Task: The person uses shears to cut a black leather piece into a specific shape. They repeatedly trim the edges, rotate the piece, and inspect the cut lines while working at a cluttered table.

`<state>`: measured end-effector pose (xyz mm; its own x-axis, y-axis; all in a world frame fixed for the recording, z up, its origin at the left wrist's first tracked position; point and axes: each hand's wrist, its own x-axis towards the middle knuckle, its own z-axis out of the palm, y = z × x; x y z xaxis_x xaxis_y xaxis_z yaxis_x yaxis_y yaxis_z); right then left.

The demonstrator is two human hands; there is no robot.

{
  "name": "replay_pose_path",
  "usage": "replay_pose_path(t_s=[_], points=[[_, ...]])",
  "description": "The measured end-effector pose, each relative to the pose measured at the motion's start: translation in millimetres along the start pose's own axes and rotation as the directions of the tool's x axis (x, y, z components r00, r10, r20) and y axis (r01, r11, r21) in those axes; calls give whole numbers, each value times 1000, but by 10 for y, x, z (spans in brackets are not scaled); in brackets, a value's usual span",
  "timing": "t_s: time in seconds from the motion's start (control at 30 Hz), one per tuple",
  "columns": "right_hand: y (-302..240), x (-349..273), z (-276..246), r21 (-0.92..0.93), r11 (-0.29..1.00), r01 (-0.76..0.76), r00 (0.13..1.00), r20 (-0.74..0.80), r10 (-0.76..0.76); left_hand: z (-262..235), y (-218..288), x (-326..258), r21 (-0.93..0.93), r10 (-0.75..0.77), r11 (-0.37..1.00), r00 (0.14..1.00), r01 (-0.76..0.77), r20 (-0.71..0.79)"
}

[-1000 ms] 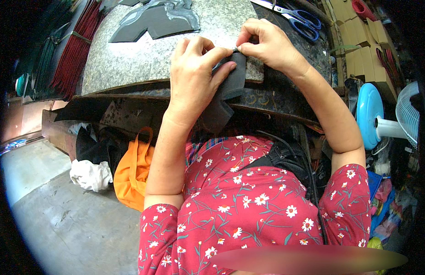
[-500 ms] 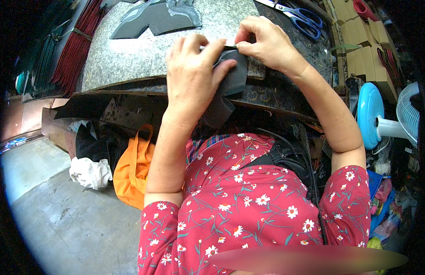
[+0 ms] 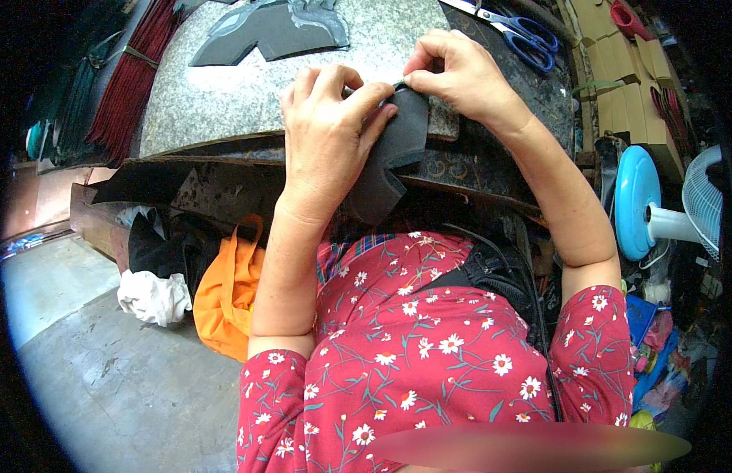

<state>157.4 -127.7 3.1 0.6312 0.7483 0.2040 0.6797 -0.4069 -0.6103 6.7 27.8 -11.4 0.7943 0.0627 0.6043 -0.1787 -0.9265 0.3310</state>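
Note:
A dark grey, flexible sheet piece (image 3: 405,130) hangs over the near edge of the speckled board, its lower flap dangling below. My left hand (image 3: 326,118) grips its upper left edge between thumb and fingers. At the top corner, my right hand (image 3: 453,71) pinches the edge of the same piece, thumb against forefinger. Both hands nearly meet there. Farther back on the board lie dark cut pieces (image 3: 263,35), with a greyish smeared coating along their upper side.
The speckled board (image 3: 200,102) rests on a dark worktable. Blue-handled scissors (image 3: 528,39) lie at the back right. Bundled dark red strips (image 3: 133,79) stand at left. An orange bag (image 3: 228,296) and white cloth (image 3: 154,298) are lower left; a fan (image 3: 701,205) is at right.
My left thumb has moved up and closer to the fingers, showing more of the dark grey piece. The right hand keeps its pinch almost in place.

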Motion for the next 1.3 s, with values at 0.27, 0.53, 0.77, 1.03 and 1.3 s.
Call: replay_pose_path(t_s=[0.27,0.53,0.77,1.03,1.3], points=[[-82,-59,54,-69,994,87,996,-18,-88,33,-24,-19,-26,1,1000,1000,-1,-28],[500,-127,-783,33,997,-69,982,-174,74,13,-5,-19,-31,-31,999,999,32,12],[980,-288,-974,-706,701,-100,982,-182,-43,55,-34,-27,-80,-89,993,996,90,14],[105,-814,-820,-525,830,-188,970,32,240,68,-49,-37,-45,-45,998,999,46,14],[393,-685,-901,-613,783,105,993,102,-53,6,-45,-45,-96,-39,994,997,45,60]])
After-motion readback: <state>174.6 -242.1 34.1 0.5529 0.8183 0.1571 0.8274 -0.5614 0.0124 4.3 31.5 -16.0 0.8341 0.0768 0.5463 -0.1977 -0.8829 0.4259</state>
